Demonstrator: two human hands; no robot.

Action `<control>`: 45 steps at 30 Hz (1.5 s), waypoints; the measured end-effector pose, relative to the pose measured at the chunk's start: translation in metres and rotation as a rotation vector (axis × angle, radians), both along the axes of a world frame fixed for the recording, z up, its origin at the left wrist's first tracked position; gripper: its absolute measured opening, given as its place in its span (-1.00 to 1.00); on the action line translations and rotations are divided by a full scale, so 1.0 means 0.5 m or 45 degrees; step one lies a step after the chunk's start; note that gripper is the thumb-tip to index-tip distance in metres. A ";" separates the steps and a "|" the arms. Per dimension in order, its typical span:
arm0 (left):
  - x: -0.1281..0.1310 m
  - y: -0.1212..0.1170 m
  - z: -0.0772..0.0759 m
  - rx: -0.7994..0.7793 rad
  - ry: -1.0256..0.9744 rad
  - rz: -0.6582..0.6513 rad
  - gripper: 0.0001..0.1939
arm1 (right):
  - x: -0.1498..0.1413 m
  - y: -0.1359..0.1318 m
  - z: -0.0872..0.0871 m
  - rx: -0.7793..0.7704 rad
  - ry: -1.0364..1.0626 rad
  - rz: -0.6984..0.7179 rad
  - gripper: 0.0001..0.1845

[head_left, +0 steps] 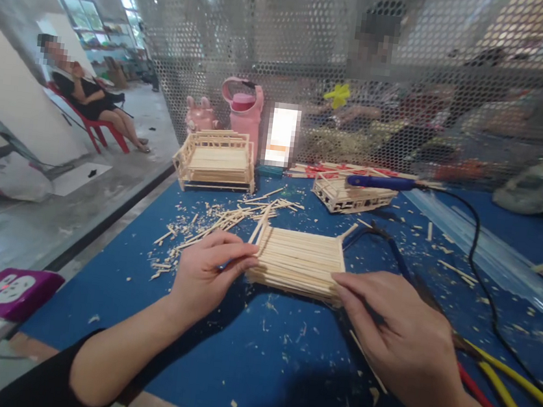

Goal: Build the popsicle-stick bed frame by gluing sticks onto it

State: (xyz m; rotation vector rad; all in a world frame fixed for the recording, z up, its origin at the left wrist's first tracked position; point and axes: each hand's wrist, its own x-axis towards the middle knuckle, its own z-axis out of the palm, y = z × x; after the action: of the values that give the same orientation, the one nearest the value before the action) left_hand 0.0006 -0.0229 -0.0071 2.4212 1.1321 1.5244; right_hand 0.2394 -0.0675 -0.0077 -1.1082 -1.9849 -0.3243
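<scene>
A small bench-like model made of pale wooden sticks (302, 256) is between my hands above the blue tabletop (213, 367). My left hand (210, 268) pinches its left front corner between thumb and fingers. At the right front corner, my right hand (390, 321) grips it with thumb and forefinger. Thin sticks slant up from the model's back corners. Behind it stands a finished-looking stick bench (217, 161) with railings. A second stick model (351, 196) lies to the right, with a blue-handled soldering-iron-like tool (380, 182) resting on it.
Loose sticks and chips (235, 218) litter the table. Pliers with yellow handles (516, 381) lie by my right forearm, near a black cable (483, 280). A pink bottle (245, 112) and a lit phone (282, 133) stand before a perforated metal screen (313, 51). A person sits at left.
</scene>
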 end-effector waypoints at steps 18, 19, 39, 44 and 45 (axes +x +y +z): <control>0.000 0.004 0.018 0.005 0.170 0.049 -0.89 | 0.023 -0.013 0.005 -0.346 0.411 -0.054 -0.87; 0.001 0.004 0.018 0.010 0.160 0.043 -0.89 | 0.024 -0.013 0.008 -0.314 0.382 -0.042 -0.95; -0.025 0.005 0.007 -1.084 -0.628 -0.421 -0.35 | 0.023 -0.016 0.009 -0.075 0.157 -0.180 -0.67; -0.035 0.009 0.013 -1.206 -0.597 -0.410 -0.34 | 0.027 -0.018 0.001 -0.089 0.166 -0.206 -0.69; -0.036 0.010 0.013 -1.207 -0.585 -0.404 -0.34 | 0.029 -0.019 -0.002 -0.089 0.164 -0.206 -0.69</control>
State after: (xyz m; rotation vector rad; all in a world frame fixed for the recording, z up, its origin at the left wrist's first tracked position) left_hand -0.0172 -0.0180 -0.0006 1.4365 0.9782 1.0077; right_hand 0.2541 -0.0769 -0.0086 -1.3056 -1.8097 -0.2628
